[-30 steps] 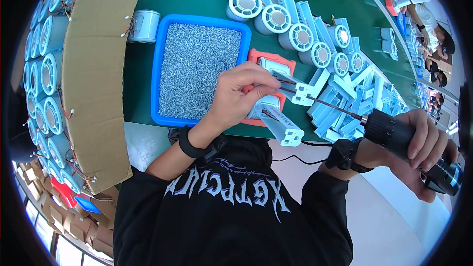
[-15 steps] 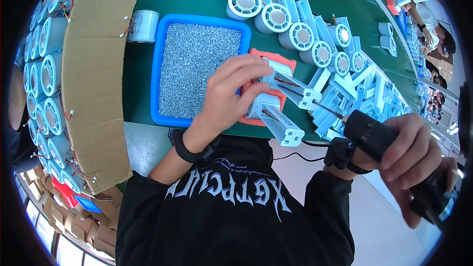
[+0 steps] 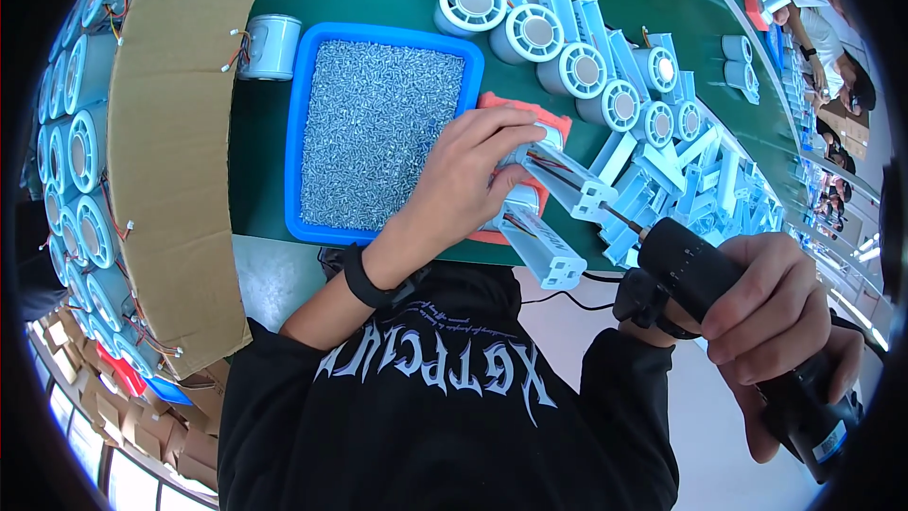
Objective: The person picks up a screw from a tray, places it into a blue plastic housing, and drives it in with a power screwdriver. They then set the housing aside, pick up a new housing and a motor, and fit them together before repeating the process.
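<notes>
Part (image 3: 570,183): pale blue, a round can end and a long leg. It sits at the red pad (image 3: 560,121) near the near edge of the green bench (image 3: 260,161), its leg sticking out right.
Left hand (image 3: 478,166): thumb and fingers pinched on the can end.
Right hand (image 3: 776,312): fingers wrapped around the black driver (image 3: 689,267), past the near edge. Its thin tip meets the leg's free end; I cannot tell how deep.
Other part (image 3: 541,248): just beside, leg poking over the near edge.
In the way: the left hand hides much of the can end and the near right corner of the blue tray (image 3: 383,31) of screws (image 3: 378,132).
Pile (image 3: 681,180): loose legs to the right.
Row (image 3: 532,33): more parts, from the far edge rightward.
Box (image 3: 180,132): at the left, cans (image 3: 87,151) inside.
</notes>
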Demonstrator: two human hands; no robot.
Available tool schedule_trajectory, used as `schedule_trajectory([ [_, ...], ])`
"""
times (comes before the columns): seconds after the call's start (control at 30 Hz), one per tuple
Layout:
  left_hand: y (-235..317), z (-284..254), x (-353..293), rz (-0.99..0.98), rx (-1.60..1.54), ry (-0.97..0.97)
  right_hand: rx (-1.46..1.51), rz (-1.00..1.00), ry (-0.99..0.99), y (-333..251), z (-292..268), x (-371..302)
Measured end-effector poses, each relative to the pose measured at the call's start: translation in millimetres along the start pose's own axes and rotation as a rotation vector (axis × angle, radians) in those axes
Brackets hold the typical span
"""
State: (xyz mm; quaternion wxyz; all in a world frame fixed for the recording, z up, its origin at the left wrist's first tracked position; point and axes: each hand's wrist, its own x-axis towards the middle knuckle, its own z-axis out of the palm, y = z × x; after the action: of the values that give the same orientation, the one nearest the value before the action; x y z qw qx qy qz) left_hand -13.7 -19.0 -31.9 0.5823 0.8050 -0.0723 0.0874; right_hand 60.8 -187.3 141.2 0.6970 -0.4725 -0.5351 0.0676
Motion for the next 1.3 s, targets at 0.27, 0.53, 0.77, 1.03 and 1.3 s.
schedule_trajectory([
  [0.27,-1.0,1.4,1.2,-0.004,-0.028,0.014,0.053,-0.088,-0.037,6.4,-5.5,2.3],
  [0.53,-1.4,2.2,0.4,-0.006,-0.010,0.019,0.082,-0.024,-0.018,9.6,0.2,-1.4],
  [0.77,-0.5,2.6,1.7,-0.021,-0.003,0.016,0.065,-0.016,0.012,13.2,-7.4,1.6],
  [1.03,2.0,-1.4,1.6,-0.019,0.034,-0.009,0.031,-0.240,0.245,-66.7,-16.3,-7.1],
  [1.3,21.8,-45.3,-3.7,0.229,0.126,-0.270,0.016,0.317,0.797,-68.3,-24.4,-57.0],
])
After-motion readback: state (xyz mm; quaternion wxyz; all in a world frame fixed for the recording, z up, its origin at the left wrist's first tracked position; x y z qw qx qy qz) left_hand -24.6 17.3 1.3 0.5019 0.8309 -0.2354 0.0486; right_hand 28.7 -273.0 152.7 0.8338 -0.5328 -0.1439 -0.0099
